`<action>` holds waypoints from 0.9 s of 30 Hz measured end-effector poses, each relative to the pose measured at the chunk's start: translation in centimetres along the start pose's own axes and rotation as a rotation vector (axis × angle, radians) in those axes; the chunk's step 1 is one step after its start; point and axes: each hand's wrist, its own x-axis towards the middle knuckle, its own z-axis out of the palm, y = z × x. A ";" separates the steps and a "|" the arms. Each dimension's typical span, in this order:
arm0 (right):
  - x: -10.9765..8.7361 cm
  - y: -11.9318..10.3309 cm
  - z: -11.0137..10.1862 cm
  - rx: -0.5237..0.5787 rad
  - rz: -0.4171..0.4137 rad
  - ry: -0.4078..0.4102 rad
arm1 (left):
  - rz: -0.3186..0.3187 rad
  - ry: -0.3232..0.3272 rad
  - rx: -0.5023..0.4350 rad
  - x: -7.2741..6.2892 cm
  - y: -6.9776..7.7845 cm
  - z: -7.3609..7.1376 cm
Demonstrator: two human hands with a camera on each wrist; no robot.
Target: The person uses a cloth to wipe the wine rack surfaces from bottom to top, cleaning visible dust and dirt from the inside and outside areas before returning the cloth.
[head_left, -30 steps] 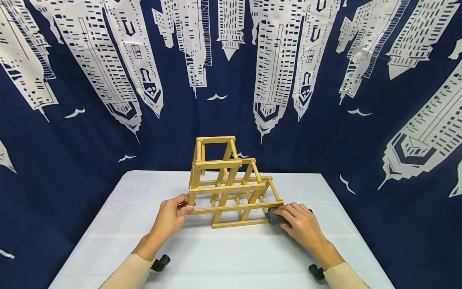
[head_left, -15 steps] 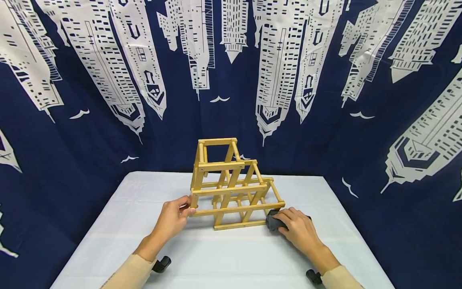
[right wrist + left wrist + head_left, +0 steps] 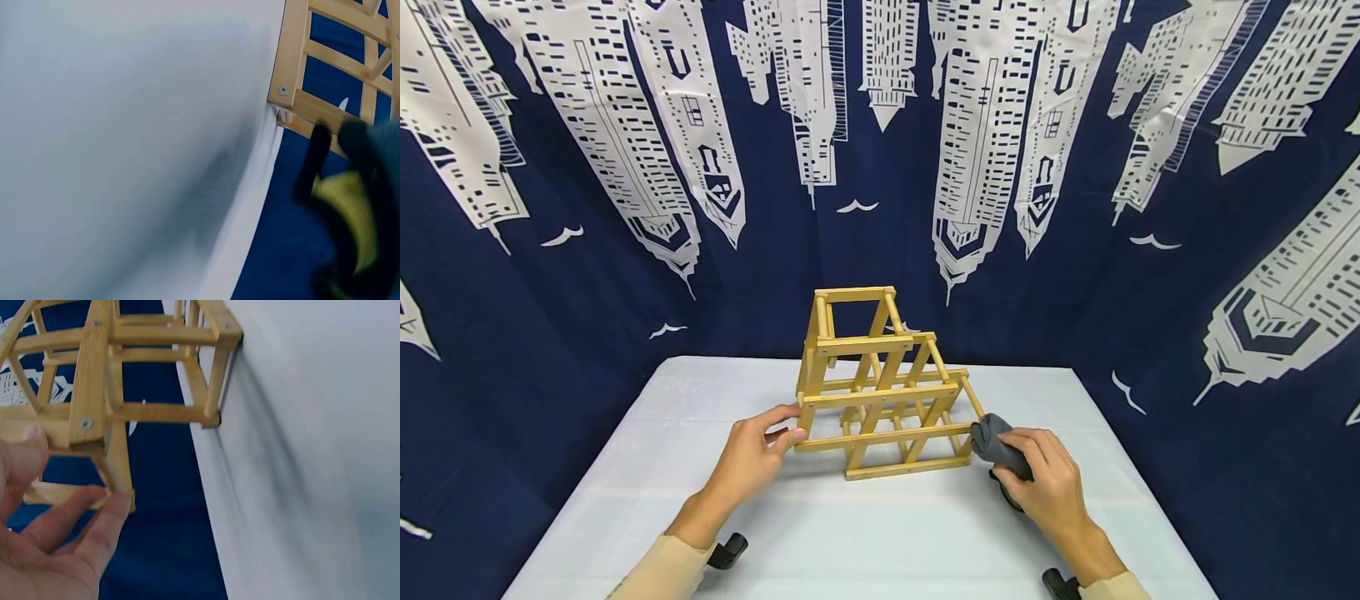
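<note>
A stepped wooden rack of pale slats and round rods stands on the white table. At its left end, my left hand holds a corner. The left wrist view shows the thumb and fingers on either side of that wooden end. A soft-looking grey bundle, perhaps rolled fabric, is in my right hand, against or just in front of the rack's right end. Black curved parts and a yellow patch appear on it in the right wrist view, blurred; its exact kind is unclear.
The white tabletop spreads around the rack. A dark blue curtain printed with white buildings hangs behind and at both sides. Black wrist devices sit by both sleeves.
My right hand has raised the grey bundle from the rack's lower right corner to the end of the slat above, uncovering that corner. My left hand stays at the left end.
</note>
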 end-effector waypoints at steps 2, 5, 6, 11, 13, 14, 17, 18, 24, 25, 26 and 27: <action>0.3 -0.1 0.2 -0.021 0.035 -0.008 | 0.021 -0.001 -0.002 0.2 0.0 -0.4; 0.6 -0.5 0.7 -0.069 0.072 -0.087 | 0.055 -0.004 -0.006 0.5 0.0 -0.7; 0.7 -0.8 1.0 -0.073 0.075 -0.114 | 0.062 -0.001 -0.009 0.6 0.0 -0.7; 1.3 -2.9 3.1 -0.033 0.036 -0.179 | 0.076 0.012 -0.001 0.4 0.0 -0.7; 1.8 -3.8 4.2 -0.009 -0.002 -0.180 | 0.071 0.004 0.003 0.4 -0.1 -0.8; 2.1 -4.2 4.7 0.004 -0.022 -0.178 | 0.071 -0.003 0.002 0.4 -0.1 -0.8; 2.8 -5.6 6.3 0.045 -0.091 -0.169 | 0.059 -0.025 0.005 0.5 0.0 -1.0; 3.0 -6.1 6.9 0.058 -0.112 -0.168 | 0.050 -0.031 0.006 0.5 0.0 -1.0; 4.2 -9.8 10.3 0.101 -0.188 -0.177 | 0.015 -0.070 -0.013 0.7 0.1 -1.3; 4.5 -10.4 10.8 0.104 -0.193 -0.176 | 0.011 -0.077 -0.021 0.7 0.1 -1.3; 4.7 -10.9 11.2 0.105 -0.198 -0.173 | 0.000 -0.084 -0.031 0.8 0.1 -1.4; 5.0 -11.5 11.6 0.108 -0.200 -0.171 | -0.004 -0.090 -0.036 0.8 0.1 -1.4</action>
